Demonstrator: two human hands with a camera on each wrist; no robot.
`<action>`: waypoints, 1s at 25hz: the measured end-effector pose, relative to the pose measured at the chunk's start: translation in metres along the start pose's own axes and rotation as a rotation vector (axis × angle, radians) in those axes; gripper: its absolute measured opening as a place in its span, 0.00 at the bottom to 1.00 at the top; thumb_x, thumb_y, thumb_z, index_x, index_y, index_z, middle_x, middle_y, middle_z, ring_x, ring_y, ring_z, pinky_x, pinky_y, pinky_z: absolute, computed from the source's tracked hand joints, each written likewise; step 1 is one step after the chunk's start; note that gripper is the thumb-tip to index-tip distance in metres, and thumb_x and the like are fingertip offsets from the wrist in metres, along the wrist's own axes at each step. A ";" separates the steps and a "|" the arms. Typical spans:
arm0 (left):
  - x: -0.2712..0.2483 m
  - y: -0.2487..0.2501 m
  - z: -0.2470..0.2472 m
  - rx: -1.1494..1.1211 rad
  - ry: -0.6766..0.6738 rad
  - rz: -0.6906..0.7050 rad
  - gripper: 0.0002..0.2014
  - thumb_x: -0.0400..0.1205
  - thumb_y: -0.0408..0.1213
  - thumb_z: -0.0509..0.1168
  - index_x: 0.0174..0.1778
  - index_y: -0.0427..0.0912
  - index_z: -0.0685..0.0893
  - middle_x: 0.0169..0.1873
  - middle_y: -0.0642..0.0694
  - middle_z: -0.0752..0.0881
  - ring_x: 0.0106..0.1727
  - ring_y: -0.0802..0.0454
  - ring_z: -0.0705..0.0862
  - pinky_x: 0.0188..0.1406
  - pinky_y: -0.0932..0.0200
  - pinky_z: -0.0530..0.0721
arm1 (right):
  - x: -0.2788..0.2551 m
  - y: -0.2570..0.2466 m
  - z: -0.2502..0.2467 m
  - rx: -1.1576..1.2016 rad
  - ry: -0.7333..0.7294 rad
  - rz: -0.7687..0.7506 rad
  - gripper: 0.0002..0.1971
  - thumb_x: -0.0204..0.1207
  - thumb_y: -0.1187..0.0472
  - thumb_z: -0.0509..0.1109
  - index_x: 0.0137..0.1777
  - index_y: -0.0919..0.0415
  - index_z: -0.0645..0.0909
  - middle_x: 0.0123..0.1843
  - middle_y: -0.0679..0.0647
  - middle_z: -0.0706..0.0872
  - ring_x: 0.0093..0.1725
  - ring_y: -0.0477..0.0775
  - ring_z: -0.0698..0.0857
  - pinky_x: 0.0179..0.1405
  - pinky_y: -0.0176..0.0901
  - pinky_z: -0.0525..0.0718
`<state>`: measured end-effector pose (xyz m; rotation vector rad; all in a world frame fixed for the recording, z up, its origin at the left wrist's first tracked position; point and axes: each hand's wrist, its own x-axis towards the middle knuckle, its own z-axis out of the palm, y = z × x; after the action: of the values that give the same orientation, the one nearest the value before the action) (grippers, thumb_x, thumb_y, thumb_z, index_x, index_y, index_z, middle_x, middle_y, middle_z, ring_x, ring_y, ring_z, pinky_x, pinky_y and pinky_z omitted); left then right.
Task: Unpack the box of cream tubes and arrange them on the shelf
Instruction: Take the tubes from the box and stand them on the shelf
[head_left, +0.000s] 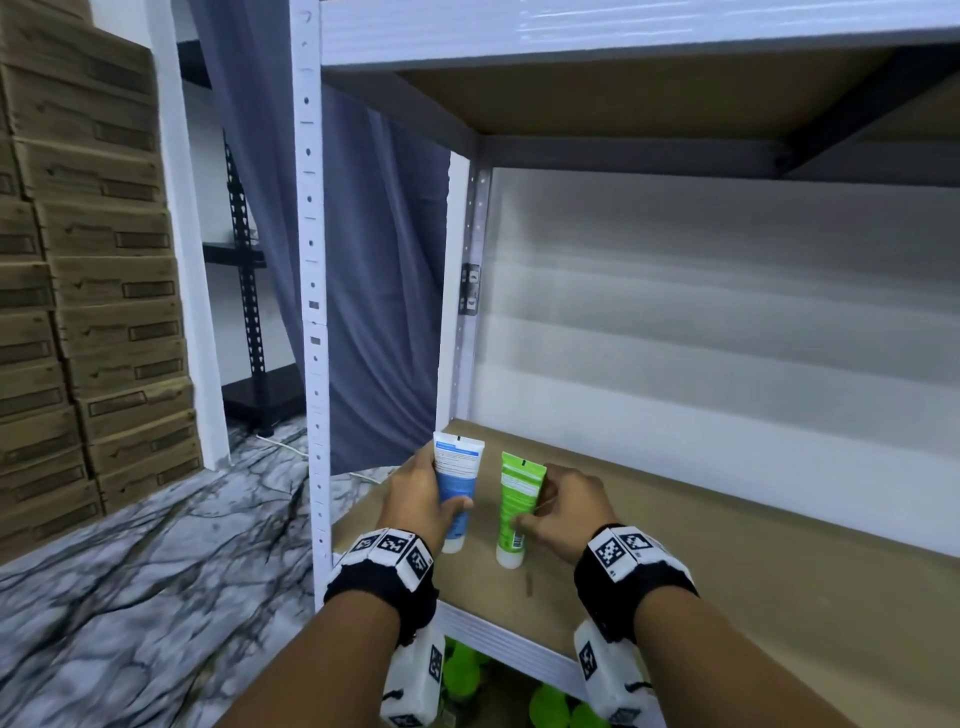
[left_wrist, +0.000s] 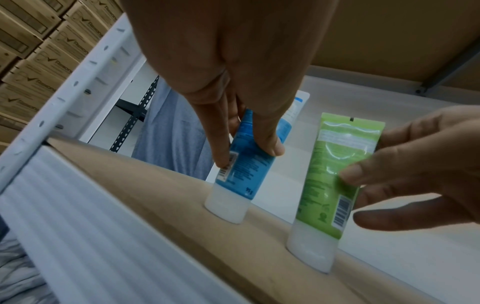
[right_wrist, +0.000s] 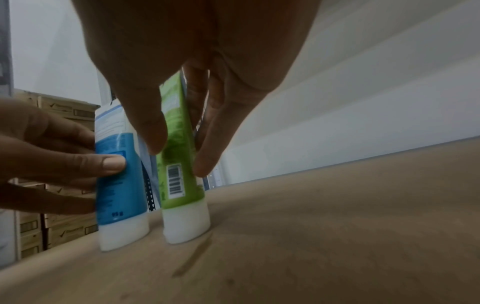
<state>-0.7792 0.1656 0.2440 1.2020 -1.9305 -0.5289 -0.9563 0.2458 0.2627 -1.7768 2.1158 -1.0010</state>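
A blue and white cream tube (head_left: 458, 488) (left_wrist: 246, 164) (right_wrist: 119, 176) stands cap-down on the brown shelf board (head_left: 675, 561) near its left front corner. My left hand (head_left: 423, 501) (left_wrist: 233, 102) grips it between thumb and fingers. Just to its right a green tube (head_left: 517, 504) (left_wrist: 335, 176) (right_wrist: 179, 164) stands on its white cap. My right hand (head_left: 563, 506) (right_wrist: 182, 102) pinches that one at mid-height. Both caps touch the board. The two tubes stand a small gap apart.
The white metal shelf post (head_left: 314, 312) rises at the left, with another board close overhead (head_left: 623, 93). Stacked cardboard cartons (head_left: 83, 291) fill the far left. Green tubes (head_left: 545, 701) lie on the level below. The board stretches right along a white back wall (head_left: 727, 338).
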 end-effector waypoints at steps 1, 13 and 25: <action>0.002 0.001 0.001 0.008 -0.002 -0.005 0.28 0.70 0.39 0.80 0.63 0.40 0.77 0.56 0.43 0.86 0.57 0.43 0.84 0.53 0.56 0.80 | 0.002 0.001 0.001 0.001 -0.017 0.002 0.15 0.63 0.59 0.82 0.50 0.55 0.86 0.39 0.44 0.90 0.38 0.40 0.88 0.43 0.25 0.82; 0.097 -0.005 0.030 0.133 -0.135 -0.110 0.24 0.66 0.37 0.79 0.55 0.38 0.78 0.51 0.40 0.87 0.50 0.42 0.86 0.48 0.53 0.86 | 0.089 0.021 0.017 -0.053 0.019 0.089 0.14 0.67 0.66 0.79 0.52 0.57 0.85 0.44 0.50 0.88 0.39 0.43 0.82 0.36 0.26 0.74; 0.238 -0.030 0.098 0.209 -0.132 -0.110 0.28 0.69 0.37 0.79 0.59 0.32 0.74 0.57 0.35 0.82 0.56 0.38 0.84 0.50 0.53 0.84 | 0.242 0.065 0.046 -0.116 0.075 0.137 0.16 0.66 0.64 0.77 0.55 0.59 0.84 0.51 0.57 0.90 0.53 0.59 0.87 0.51 0.39 0.83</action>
<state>-0.8988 -0.0637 0.2591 1.4444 -2.0797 -0.4828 -1.0440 0.0070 0.2520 -1.6406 2.3503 -0.9403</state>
